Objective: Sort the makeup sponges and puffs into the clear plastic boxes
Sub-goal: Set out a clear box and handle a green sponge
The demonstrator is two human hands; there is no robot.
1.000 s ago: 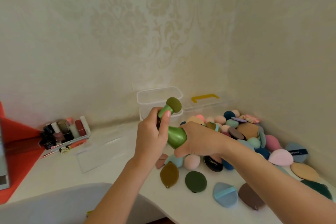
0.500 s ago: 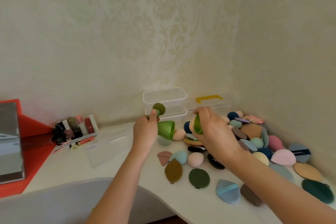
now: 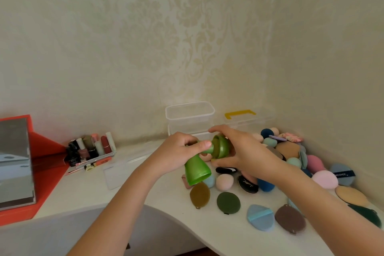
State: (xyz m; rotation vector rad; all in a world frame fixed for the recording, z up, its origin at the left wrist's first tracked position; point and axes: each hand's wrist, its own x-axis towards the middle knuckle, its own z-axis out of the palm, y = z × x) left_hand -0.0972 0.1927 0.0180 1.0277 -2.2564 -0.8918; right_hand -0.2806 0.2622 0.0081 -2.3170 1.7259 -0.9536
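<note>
- Makeup sponges and puffs (image 3: pixel 287 149) lie loose on the white table (image 3: pixel 145 183), heaped toward the right-hand corner. None shows inside the clear plastic boxes (image 3: pixel 190 122), which stand stacked against the wall just behind the hands.
- Half a second ago the two green pieces were apart, one in each hand. Now they meet between the hands, in front of the boxes.
- The left hand (image 3: pixel 176 156) is curled round the narrow neck of the green holder (image 3: pixel 196 170). Its stem pointed up before; now the flared open end tilts down toward the table.
- The right hand (image 3: pixel 245 151) pinches the green cap (image 3: pixel 221 147) between thumb and fingers at the far end of that neck. An olive sponge head seems to sit inside the cap, though it is partly hidden.
- Whether the cap is being pushed on or worked off cannot be told from this view.
- The loose pile on the table looks the same as a moment ago.
- Judgement: both hands are taken up with this one cased sponge, so sorting has hardly begun.
- Judgement: the next move calls for either freeing the sponge or closing the case, then carrying it the short way back to a box.
</note>
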